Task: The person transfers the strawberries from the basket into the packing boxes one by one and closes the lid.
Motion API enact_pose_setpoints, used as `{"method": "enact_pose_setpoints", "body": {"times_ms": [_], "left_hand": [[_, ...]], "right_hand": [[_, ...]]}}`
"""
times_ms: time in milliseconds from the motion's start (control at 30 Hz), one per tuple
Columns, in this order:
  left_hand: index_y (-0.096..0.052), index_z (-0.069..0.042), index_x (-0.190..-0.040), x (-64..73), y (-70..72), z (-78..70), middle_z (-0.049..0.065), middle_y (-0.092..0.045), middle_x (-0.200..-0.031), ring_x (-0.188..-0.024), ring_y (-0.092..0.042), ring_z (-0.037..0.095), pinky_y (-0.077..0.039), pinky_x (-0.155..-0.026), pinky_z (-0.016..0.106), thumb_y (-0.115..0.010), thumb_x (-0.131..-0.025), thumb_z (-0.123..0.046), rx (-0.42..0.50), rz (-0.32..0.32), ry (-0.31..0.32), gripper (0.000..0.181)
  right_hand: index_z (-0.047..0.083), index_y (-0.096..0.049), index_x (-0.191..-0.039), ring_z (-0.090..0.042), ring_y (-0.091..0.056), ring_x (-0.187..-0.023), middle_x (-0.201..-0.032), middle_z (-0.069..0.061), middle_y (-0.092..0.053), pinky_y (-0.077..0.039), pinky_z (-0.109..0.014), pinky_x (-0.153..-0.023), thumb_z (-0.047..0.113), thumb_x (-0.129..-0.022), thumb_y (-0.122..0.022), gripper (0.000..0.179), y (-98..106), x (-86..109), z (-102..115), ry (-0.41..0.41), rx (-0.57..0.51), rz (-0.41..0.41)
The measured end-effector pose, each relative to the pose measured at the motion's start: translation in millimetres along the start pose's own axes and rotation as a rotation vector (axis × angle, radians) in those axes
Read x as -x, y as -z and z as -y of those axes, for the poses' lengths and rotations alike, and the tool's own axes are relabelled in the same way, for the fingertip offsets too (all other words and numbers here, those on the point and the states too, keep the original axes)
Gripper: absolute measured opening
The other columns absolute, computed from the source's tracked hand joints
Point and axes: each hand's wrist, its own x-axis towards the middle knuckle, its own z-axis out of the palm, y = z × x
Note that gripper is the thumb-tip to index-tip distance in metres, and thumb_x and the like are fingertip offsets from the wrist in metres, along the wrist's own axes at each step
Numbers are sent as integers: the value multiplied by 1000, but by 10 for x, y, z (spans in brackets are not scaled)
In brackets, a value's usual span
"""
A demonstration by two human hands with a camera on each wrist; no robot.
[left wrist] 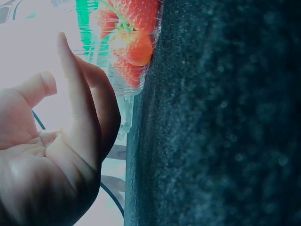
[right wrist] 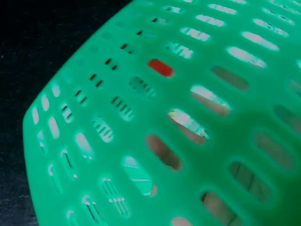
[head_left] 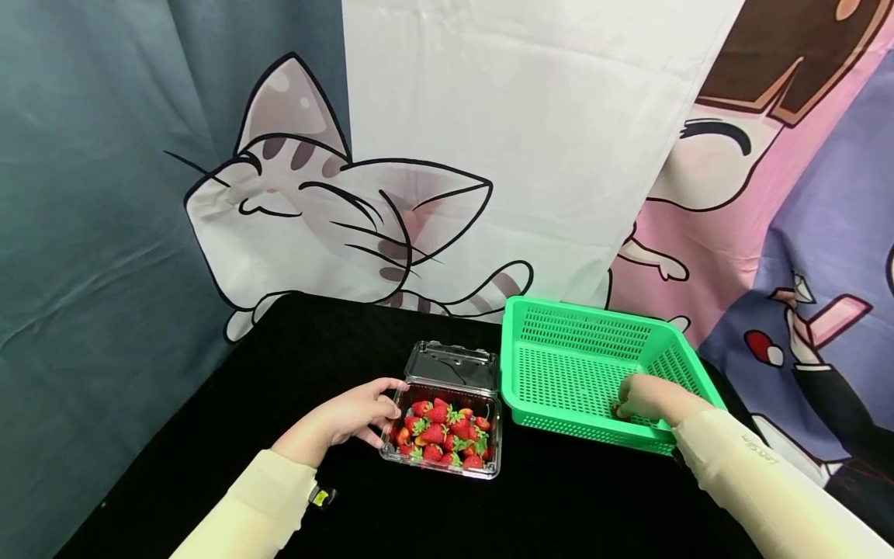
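A clear plastic clamshell box [head_left: 497,435] full of red strawberries [head_left: 436,435] sits on the black cloth, its lid folded back. My left hand [head_left: 356,411] holds the box's left side, fingertips at the rim. The left wrist view has this hand [left wrist: 70,122] beside the transparent wall, with strawberries [left wrist: 134,47] behind it. My right hand [head_left: 646,397] reaches down into the front right of the green plastic basket [head_left: 513,373], its fingers bent round a strawberry [head_left: 616,411] that is mostly hidden. Through the basket slots in the right wrist view, a patch of red and parts of the fingers show.
Black cloth [head_left: 335,334] covers the table. The basket stands right beside the box, its slotted wall [right wrist: 141,94] between the right wrist camera and the hand. Behind the table hangs a printed curtain [head_left: 545,116] with a cartoon cat and figures.
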Motion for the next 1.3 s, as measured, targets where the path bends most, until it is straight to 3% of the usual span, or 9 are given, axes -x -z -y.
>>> {"method": "enact_pose_setpoints", "body": {"times_ms": [133, 400, 600, 833, 1100, 1300], "left_hand": [[-40, -11, -146, 4, -5, -1, 11, -59, -93, -72, -57, 17, -56, -51, 31, -58, -91, -5, 1, 3, -5, 58], [-41, -12, -145, -1, -10, -1, 13, -59, -96, -73, -57, 17, -57, -51, 31, -58, -91, -4, 7, 2, -4, 57], [-41, -11, -145, 0, -13, 15, 11, -59, -92, -72, -57, 17, -57, -52, 31, -58, -91, -5, 10, 7, -5, 58], [-40, -10, -145, 4, -23, 6, 13, -58, -101, -72, -56, 17, -56, -51, 30, -56, -91, -3, 17, 12, -19, 56], [-40, -10, -146, 17, -25, -27, 12, -58, -92, -72, -56, 17, -56, -51, 30, -56, -92, -3, 3, 4, -9, 57], [-40, -10, -146, 11, -18, -22, 12, -58, -94, -71, -56, 17, -56, -50, 30, -56, -92, -3, 3, 3, -4, 57]], "right_hand": [[-7, -58, -122, -23, -59, -79, -114, -20, -60, -51, -38, -65, 14, -94, -67, 36, -35, -1, 10, 5, 4, -1], [3, -59, -100, -21, -51, -69, -86, -7, -56, -42, -34, -60, 14, -93, -66, 14, -109, -42, 10, -15, 71, -39], [4, -61, -100, -19, -49, -70, -84, -6, -58, -39, -34, -62, 12, -93, -64, 12, -128, -40, 16, -12, 96, -55], [4, -60, -99, -19, -52, -71, -87, -7, -59, -44, -36, -62, 11, -92, -64, 10, -54, 94, 71, 24, 78, -103], [7, -61, -101, -20, -54, -74, -93, -4, -63, -45, -38, -64, 17, -90, -67, 16, 90, 274, 288, 67, 108, -231], [8, -62, -105, -14, -57, -70, -90, -1, -66, -48, -36, -64, 22, -92, -67, 20, 138, 419, 633, 150, 62, -328]]}}
